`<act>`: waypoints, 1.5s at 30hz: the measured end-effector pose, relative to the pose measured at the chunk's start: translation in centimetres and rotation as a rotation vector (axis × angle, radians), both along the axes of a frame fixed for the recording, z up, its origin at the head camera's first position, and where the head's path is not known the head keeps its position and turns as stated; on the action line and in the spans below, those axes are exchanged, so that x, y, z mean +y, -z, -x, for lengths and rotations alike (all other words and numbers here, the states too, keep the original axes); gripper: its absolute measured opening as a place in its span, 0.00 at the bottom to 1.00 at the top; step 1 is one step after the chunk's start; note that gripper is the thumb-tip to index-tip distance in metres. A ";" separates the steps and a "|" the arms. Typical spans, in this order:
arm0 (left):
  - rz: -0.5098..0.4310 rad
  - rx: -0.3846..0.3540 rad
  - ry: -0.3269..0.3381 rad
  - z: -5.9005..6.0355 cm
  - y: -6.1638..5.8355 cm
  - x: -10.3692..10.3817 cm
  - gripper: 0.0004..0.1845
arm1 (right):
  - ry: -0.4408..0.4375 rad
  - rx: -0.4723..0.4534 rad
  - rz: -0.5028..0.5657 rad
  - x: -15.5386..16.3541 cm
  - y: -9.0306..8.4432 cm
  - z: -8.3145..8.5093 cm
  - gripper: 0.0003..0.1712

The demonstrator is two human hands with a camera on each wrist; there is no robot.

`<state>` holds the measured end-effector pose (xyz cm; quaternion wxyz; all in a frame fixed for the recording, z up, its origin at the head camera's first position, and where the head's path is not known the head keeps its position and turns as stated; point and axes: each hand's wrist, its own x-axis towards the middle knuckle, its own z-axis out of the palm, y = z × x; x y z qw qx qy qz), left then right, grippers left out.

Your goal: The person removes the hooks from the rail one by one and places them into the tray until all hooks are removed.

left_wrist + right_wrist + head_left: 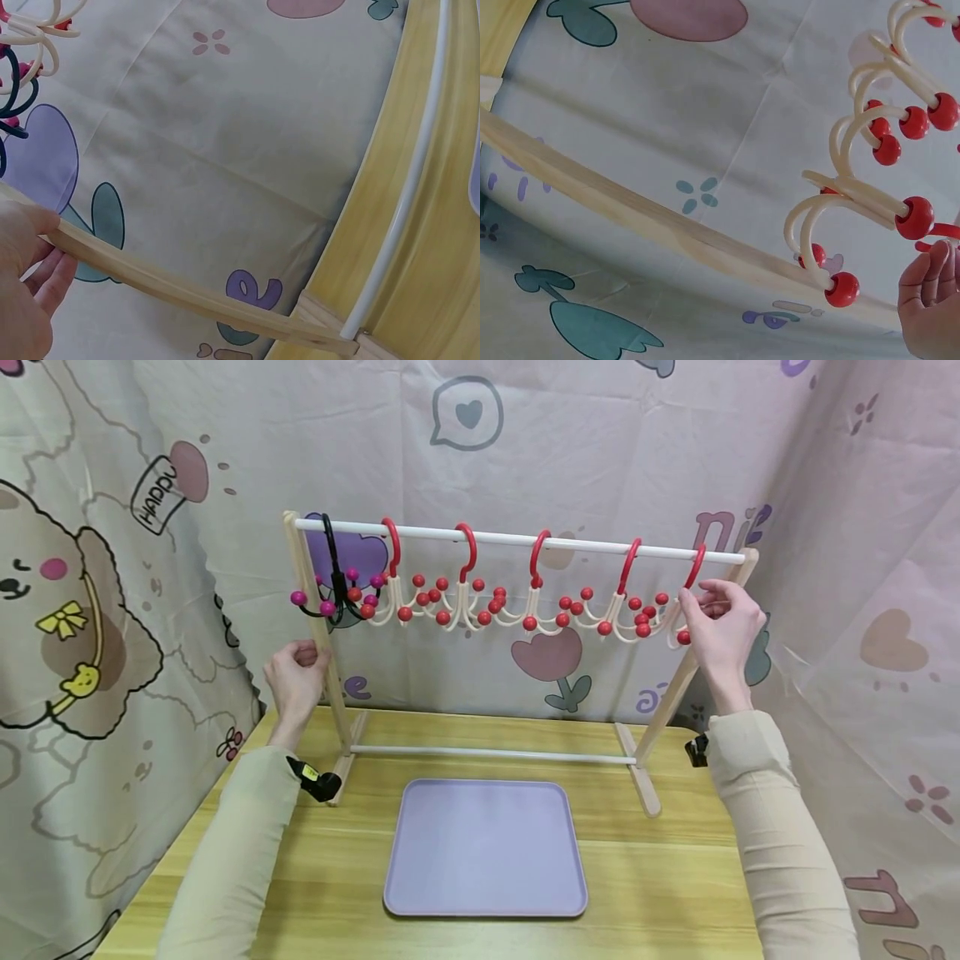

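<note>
A small wooden rack (510,537) with a white rail stands on the table. On it hang a black hanger (333,585) with magenta beads at the left end and several cream hangers with red hooks and red beads. My left hand (306,656) grips the rack's left wooden leg (335,697); the left wrist view shows the left hand (26,292) with its fingers curled round that leg (172,289). My right hand (696,600) pinches the rightmost red hanger (695,568) just under its hook. In the right wrist view the right hand's fingertips (934,296) sit beside that hanger's cream arms (855,195).
A flat lilac tray (485,847) lies on the yellow wooden table (660,877) in front of the rack. A white crossbar (487,753) joins the rack's feet. Patterned cloth walls close in at the back and on both sides.
</note>
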<state>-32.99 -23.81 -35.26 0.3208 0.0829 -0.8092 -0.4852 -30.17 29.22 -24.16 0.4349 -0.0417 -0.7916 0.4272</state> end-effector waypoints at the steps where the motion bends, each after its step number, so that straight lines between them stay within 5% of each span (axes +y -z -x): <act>1: 0.008 -0.004 -0.001 0.0 0.0 0.0 0.16 | 0.006 -0.005 -0.002 0.0 -0.2 0.1 0.26; 14: 0.060 -0.028 -0.010 0.0 -0.2 -0.2 0.15 | 0.020 -0.074 -0.020 0.0 -0.9 1.2 0.31; 45: 0.086 -0.033 0.004 -0.2 -0.5 -0.3 0.14 | 0.054 -0.102 -0.024 0.0 -1.7 1.4 0.24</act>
